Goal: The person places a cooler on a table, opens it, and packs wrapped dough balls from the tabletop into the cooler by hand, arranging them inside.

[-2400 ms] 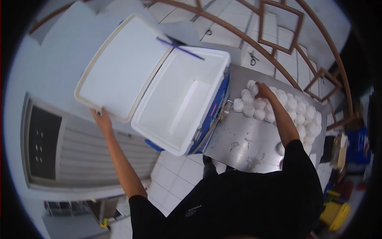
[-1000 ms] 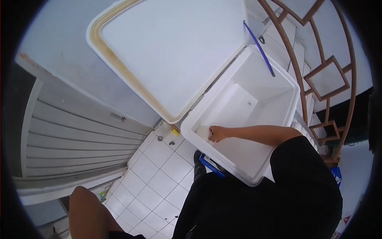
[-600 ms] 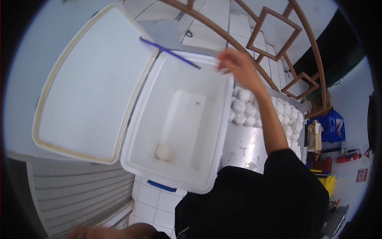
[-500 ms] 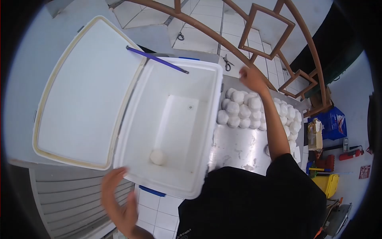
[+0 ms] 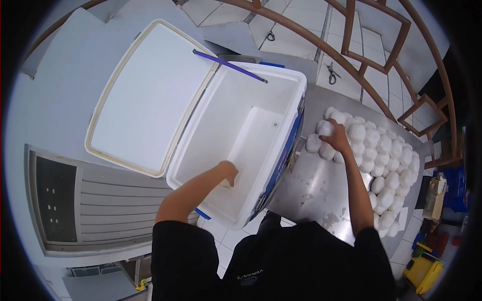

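Observation:
A large cooler (image 5: 188, 148) with a white inside and blue outside stands with its lid (image 5: 150, 100) swung back. Inside it, low down near the front end, is my left hand (image 5: 229, 173); its fingers point down and are partly hidden, and what they touch is hard to see. On the metal table (image 5: 306, 185) to the right, round white bundles (image 5: 384, 145) are piled close together. My right hand (image 5: 335, 134) has its fingers around a white bundle (image 5: 325, 128) at the pile's left end.
A purple strap (image 5: 231, 65) joins lid and cooler. Brown metal railing (image 5: 321, 45) curves behind the table, with scissors (image 5: 332, 73) on the tiles beyond. A louvred door (image 5: 115, 205) stands at left. At lower right is a yellow container (image 5: 423, 273).
My left hand has moved from beside the cooler's front end down into it. My right hand has come down onto the pile and closed around a bundle. The view has shifted.

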Action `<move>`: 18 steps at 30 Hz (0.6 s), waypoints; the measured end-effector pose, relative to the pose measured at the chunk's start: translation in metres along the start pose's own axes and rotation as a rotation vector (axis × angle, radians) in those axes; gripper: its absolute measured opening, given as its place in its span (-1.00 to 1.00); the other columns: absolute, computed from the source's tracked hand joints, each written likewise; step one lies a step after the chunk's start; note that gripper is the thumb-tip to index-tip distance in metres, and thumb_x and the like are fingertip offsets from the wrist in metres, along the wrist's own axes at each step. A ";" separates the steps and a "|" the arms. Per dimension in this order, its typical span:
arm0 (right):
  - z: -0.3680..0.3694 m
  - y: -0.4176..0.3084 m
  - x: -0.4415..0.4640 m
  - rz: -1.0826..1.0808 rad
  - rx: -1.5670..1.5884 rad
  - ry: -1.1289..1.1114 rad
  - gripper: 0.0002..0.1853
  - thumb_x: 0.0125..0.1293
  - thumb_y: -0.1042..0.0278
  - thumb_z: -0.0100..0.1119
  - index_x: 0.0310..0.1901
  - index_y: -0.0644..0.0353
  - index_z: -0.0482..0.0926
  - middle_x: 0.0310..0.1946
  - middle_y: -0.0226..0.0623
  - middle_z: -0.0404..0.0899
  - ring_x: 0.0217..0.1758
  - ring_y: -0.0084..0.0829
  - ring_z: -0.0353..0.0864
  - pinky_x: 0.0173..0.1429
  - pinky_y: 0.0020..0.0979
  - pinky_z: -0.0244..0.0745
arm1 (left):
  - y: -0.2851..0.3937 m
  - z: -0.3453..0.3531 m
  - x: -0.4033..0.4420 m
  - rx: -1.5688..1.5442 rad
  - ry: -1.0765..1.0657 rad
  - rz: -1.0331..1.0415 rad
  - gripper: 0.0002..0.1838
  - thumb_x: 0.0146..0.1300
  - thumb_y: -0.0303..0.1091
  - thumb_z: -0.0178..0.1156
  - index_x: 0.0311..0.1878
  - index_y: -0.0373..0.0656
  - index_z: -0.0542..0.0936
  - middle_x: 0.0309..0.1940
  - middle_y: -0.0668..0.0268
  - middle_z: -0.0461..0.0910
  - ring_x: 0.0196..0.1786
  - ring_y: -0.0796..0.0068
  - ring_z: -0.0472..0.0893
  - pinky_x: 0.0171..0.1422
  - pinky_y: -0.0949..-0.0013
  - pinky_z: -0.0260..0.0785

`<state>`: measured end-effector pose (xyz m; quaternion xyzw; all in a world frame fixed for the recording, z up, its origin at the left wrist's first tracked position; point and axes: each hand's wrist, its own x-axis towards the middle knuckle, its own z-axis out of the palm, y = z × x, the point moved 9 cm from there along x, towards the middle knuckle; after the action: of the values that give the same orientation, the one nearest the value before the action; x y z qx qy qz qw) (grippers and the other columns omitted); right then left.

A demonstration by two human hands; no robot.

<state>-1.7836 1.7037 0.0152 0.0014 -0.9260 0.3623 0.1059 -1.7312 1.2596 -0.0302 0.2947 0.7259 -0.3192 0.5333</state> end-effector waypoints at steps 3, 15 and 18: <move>-0.055 -0.046 -0.031 0.368 0.766 -0.001 -0.19 0.04 0.16 0.47 0.35 0.10 0.36 0.20 -0.06 0.42 0.24 -0.19 0.43 0.29 -0.23 0.38 | -0.016 0.047 0.030 -0.091 0.248 0.031 -0.15 0.07 0.20 0.31 0.41 0.06 0.36 0.42 0.14 0.24 0.32 0.01 0.44 0.26 -0.05 0.41; -0.114 -0.272 -0.073 -0.103 0.840 0.050 0.12 -0.22 0.43 0.59 0.43 0.22 0.12 0.32 -0.16 0.22 0.39 -0.21 0.30 0.44 -0.19 0.26 | -0.021 -0.106 -0.106 -1.114 0.640 0.413 -0.36 0.39 0.14 0.05 0.33 -0.15 0.40 0.18 0.11 0.53 0.17 0.11 0.57 0.19 0.05 0.47; -0.097 -0.330 -0.060 -0.355 0.460 0.057 -0.08 -0.17 0.44 0.56 0.31 0.19 0.29 0.26 0.00 0.28 0.36 0.03 0.33 0.38 -0.15 0.33 | 0.023 -0.152 -0.248 -1.829 0.677 0.892 -0.42 0.43 0.02 0.08 0.29 -0.26 0.39 0.06 0.11 0.57 0.11 0.20 0.60 0.14 0.16 0.52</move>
<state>-1.6797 1.5211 0.2942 0.1770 -0.8016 0.5383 0.1906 -1.7390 1.3702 0.2398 0.0949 0.6264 0.6677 0.3909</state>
